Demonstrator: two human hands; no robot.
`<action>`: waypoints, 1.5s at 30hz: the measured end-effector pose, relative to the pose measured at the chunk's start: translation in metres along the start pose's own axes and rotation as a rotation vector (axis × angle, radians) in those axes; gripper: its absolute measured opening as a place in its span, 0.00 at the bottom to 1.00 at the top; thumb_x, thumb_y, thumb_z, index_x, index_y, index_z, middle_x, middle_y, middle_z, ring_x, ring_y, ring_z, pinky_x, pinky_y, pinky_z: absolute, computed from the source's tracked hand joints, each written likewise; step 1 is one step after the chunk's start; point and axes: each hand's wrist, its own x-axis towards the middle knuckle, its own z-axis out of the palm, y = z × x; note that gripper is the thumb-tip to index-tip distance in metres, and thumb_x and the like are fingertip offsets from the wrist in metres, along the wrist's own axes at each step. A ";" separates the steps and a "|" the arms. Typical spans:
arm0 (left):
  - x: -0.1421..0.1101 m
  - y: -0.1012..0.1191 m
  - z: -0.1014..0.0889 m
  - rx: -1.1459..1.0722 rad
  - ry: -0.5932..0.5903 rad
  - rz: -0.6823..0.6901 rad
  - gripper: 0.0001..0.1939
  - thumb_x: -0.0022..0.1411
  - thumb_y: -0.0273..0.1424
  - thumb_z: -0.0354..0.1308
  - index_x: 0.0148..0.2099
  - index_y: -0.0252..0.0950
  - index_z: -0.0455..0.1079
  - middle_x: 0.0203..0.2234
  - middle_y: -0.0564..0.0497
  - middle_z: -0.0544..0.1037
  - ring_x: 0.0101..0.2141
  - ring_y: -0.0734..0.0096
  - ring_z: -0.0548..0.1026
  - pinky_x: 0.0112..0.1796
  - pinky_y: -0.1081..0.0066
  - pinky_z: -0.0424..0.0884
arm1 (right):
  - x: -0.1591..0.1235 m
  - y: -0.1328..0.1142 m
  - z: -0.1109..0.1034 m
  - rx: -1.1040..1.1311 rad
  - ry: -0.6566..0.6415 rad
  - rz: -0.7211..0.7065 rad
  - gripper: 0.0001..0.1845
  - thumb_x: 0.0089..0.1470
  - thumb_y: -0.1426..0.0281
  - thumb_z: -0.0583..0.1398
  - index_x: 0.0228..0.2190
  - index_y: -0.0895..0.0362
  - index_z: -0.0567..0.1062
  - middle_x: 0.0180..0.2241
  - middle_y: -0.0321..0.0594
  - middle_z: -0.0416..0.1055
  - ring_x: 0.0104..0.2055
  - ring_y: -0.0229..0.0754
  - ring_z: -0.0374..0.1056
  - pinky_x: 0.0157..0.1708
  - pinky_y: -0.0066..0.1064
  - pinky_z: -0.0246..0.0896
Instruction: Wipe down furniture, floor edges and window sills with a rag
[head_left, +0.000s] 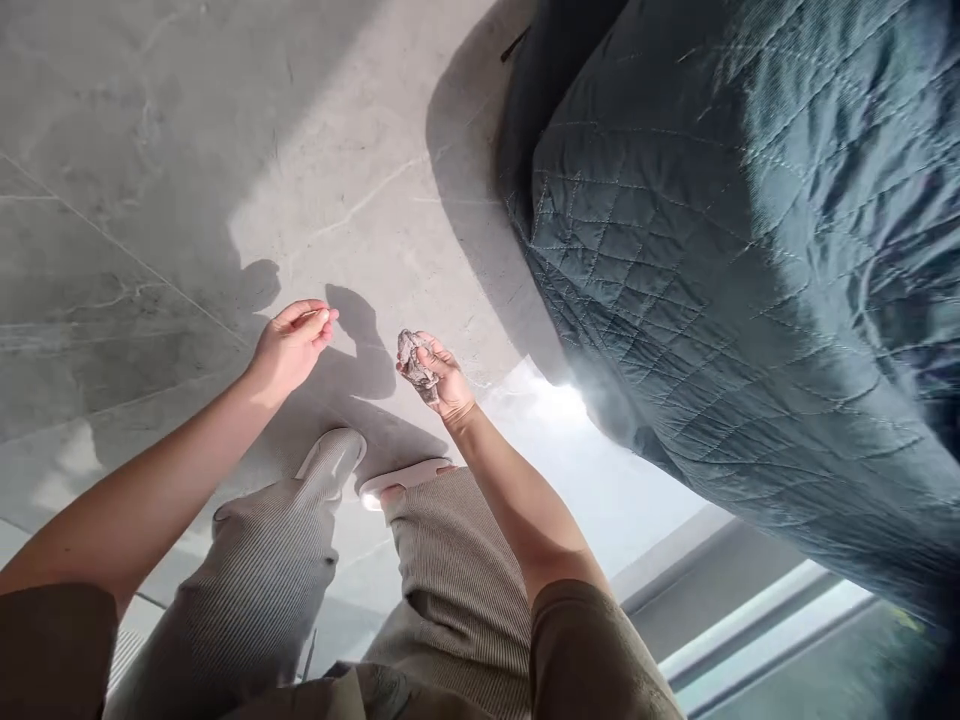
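Note:
A crumpled greyish-brown cloth [417, 362] is bunched in my right hand [452, 390], with the thumb pressed over it and the fingers curled behind. Apart from it, to the left, my left hand [296, 345] is closed, thumb and fingertips pinched together. Whatever may be between those fingertips is too small to make out. Both hands are in the air above the grey floor [367, 160], and their shadows fall on it.
A dark teal quilted cover [660, 250] hangs over a large piece of furniture on the right. Below are my legs in striped trousers [262, 570] and a light slipper [405, 475]. A window or door track [772, 620] lies at the lower right.

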 end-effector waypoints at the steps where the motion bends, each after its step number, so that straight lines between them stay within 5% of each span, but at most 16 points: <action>1: -0.013 0.014 0.003 -0.039 0.018 -0.024 0.05 0.56 0.26 0.65 0.34 0.37 0.72 0.32 0.52 0.78 0.28 0.82 0.73 0.35 0.78 0.72 | -0.011 -0.006 0.015 0.002 0.001 -0.004 0.14 0.47 0.72 0.67 0.37 0.53 0.73 0.32 0.32 0.78 0.31 0.36 0.74 0.36 0.30 0.74; 7: -0.096 0.111 0.020 -0.204 0.107 -0.111 0.07 0.54 0.27 0.68 0.32 0.38 0.71 0.29 0.55 0.77 0.25 0.84 0.71 0.30 0.81 0.70 | -0.104 -0.041 0.111 0.048 0.128 -0.038 0.16 0.45 0.70 0.69 0.37 0.52 0.73 0.33 0.33 0.78 0.33 0.37 0.74 0.38 0.32 0.73; 14: -0.204 0.264 0.009 -0.417 0.217 -0.244 0.09 0.48 0.21 0.70 0.29 0.36 0.73 0.25 0.55 0.77 0.23 0.84 0.71 0.28 0.83 0.70 | -0.215 -0.081 0.248 0.032 0.273 -0.017 0.18 0.41 0.67 0.71 0.35 0.52 0.72 0.31 0.34 0.76 0.31 0.37 0.73 0.35 0.31 0.74; 20: -0.229 0.373 0.018 -0.478 0.160 -0.305 0.08 0.46 0.18 0.69 0.28 0.33 0.75 0.25 0.50 0.79 0.25 0.81 0.75 0.29 0.83 0.72 | -0.242 -0.145 0.366 0.020 0.262 -0.096 0.24 0.37 0.65 0.73 0.36 0.51 0.72 0.34 0.34 0.75 0.34 0.36 0.74 0.37 0.30 0.74; 26: -0.174 0.484 0.079 -0.503 0.107 -0.268 0.10 0.50 0.14 0.67 0.28 0.33 0.75 0.26 0.48 0.80 0.24 0.80 0.76 0.27 0.84 0.73 | -0.205 -0.248 0.434 0.010 0.215 -0.210 0.22 0.36 0.67 0.73 0.36 0.51 0.73 0.35 0.35 0.76 0.32 0.35 0.74 0.36 0.29 0.74; 30: -0.124 0.573 0.113 -0.524 0.111 -0.236 0.11 0.50 0.14 0.67 0.27 0.34 0.75 0.26 0.50 0.80 0.24 0.80 0.76 0.26 0.84 0.73 | -0.157 -0.346 0.462 -0.102 0.173 -0.225 0.22 0.35 0.67 0.74 0.34 0.51 0.73 0.31 0.31 0.76 0.28 0.34 0.73 0.33 0.27 0.74; 33: -0.088 0.641 0.121 -0.562 0.164 -0.207 0.11 0.51 0.13 0.65 0.26 0.34 0.75 0.26 0.50 0.80 0.23 0.82 0.76 0.26 0.86 0.73 | -0.111 -0.425 0.501 -0.219 0.128 -0.230 0.21 0.36 0.67 0.74 0.34 0.52 0.74 0.29 0.30 0.76 0.27 0.33 0.72 0.30 0.24 0.73; 38: -0.007 0.740 0.113 -0.646 0.223 -0.148 0.13 0.58 0.12 0.57 0.28 0.32 0.76 0.27 0.48 0.80 0.23 0.84 0.75 0.27 0.86 0.73 | -0.009 -0.533 0.606 -0.244 0.086 -0.202 0.20 0.32 0.71 0.74 0.31 0.55 0.76 0.25 0.32 0.76 0.24 0.33 0.70 0.26 0.25 0.70; 45: 0.164 0.894 0.140 -0.635 0.169 -0.124 0.12 0.56 0.12 0.59 0.28 0.32 0.75 0.27 0.50 0.80 0.23 0.84 0.75 0.26 0.86 0.73 | 0.144 -0.640 0.756 -0.223 0.036 -0.194 0.21 0.34 0.71 0.73 0.32 0.55 0.74 0.26 0.32 0.76 0.26 0.35 0.71 0.28 0.27 0.70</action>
